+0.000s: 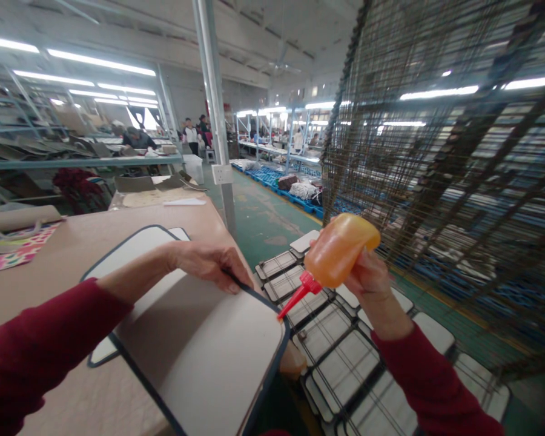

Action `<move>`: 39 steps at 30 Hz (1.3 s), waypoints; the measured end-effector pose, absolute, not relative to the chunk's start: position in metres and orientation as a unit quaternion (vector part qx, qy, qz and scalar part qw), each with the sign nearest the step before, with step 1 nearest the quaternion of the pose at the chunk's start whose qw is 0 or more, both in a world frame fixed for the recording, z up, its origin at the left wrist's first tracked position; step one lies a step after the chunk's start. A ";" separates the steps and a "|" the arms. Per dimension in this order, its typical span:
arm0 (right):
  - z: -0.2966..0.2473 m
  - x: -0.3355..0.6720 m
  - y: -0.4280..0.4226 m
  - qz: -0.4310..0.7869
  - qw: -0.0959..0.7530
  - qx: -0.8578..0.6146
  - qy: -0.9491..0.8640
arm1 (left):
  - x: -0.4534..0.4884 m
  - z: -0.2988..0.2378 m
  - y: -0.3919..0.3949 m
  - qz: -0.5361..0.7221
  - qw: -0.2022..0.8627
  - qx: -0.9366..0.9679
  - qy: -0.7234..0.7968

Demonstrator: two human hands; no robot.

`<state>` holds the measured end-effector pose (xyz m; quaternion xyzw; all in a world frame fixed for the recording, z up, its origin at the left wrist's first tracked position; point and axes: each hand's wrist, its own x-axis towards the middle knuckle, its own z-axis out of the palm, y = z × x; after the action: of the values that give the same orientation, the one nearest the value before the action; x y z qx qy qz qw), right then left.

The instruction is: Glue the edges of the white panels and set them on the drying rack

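Note:
My right hand (367, 275) grips an orange squeeze bottle (338, 249) tilted down to the left, its red nozzle (295, 297) touching the dark-trimmed corner edge of a white rounded panel (200, 351). My left hand (213, 263) presses on the far edge of that panel, fingers curled over the rim. The panel lies on a tan table (72, 254), on top of another similar white panel (136, 248). Both arms wear dark red sleeves.
A wire rack (336, 351) with several white panels laid flat stands to the right, below the table edge. A tall wire cage (436, 151) rises at the right. A steel post (215, 115) stands behind the table. People work at distant benches. Patterned fabric (13, 248) lies at left.

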<state>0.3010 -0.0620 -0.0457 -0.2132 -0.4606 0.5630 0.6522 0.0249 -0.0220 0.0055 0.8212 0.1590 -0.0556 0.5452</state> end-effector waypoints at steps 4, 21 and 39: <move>-0.050 0.302 -0.064 0.557 0.671 -0.203 -0.445 | 0.018 0.003 -0.022 -0.037 0.551 0.816 0.168; -0.069 0.293 -0.069 0.483 0.737 -0.222 -0.417 | -0.013 -0.016 -0.017 0.021 0.544 0.807 0.229; -0.077 0.283 -0.061 0.473 0.752 -0.214 -0.406 | -0.029 -0.027 -0.019 0.068 0.575 0.775 0.254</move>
<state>0.2827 -0.0606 -0.0771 -0.2137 -0.4064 0.4729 0.7520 -0.0289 -0.0193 -0.0274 0.7751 0.2535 0.0683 0.5747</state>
